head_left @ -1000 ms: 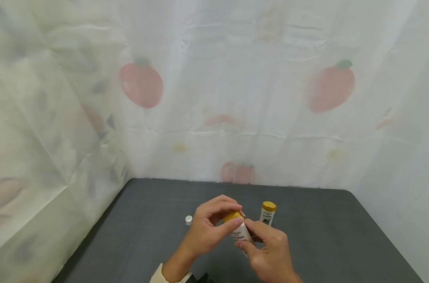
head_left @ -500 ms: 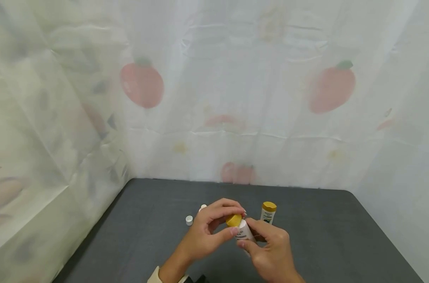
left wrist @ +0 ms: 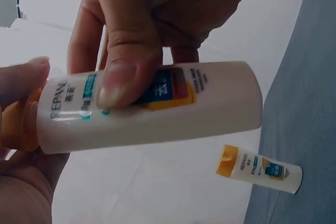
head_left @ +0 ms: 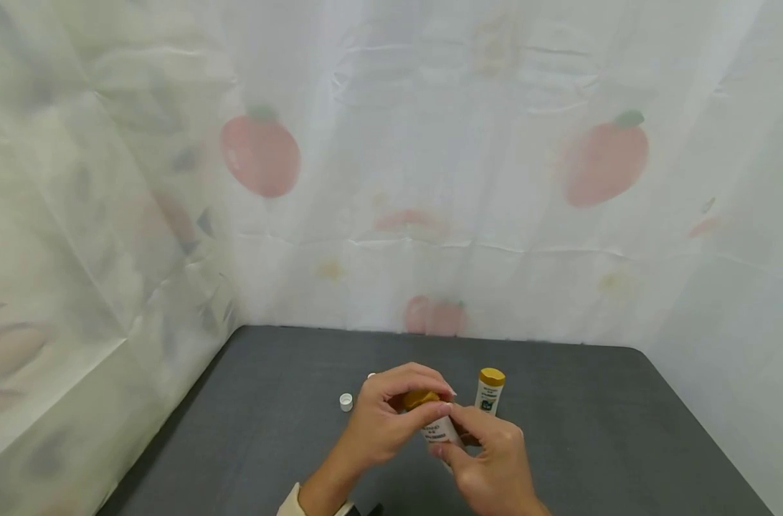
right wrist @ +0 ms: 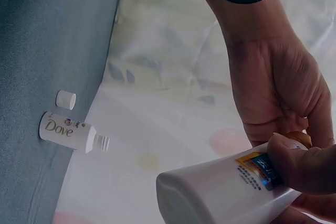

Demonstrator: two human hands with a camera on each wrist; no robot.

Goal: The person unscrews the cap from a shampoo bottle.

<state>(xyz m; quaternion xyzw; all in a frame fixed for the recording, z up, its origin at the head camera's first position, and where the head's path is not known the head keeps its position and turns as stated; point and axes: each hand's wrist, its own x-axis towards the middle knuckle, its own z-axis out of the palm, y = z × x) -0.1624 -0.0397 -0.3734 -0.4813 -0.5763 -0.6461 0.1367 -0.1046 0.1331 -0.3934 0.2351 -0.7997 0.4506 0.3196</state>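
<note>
One white bottle (left wrist: 220, 103) held above the desk (head_left: 236, 444)

The right hand (head_left: 495, 451) grips the white bottle round its body, thumb laid across the printed label (left wrist: 168, 87). The left hand (head_left: 378, 423) has its fingers and thumb curled about the yellow cap (head_left: 421, 398) at the upper end; whether that cap is fully seated cannot be told, since the fingers cover much of it. The bottle leans, cap end up and toward the left hand, in front of the person.

Just beyond the right hand, a second bottle (head_left: 489, 395) with a similar yellow top and matching label stands upright on the desk. To the left, largely hidden behind the left hand in the head view, a Dove bottle (right wrist: 65, 132) also stands, its threaded neck bare. A small white cap (head_left: 345, 402) lies just beside it. Behind the desk hangs a pale curtain (head_left: 391, 143) printed with red fruit.
</note>
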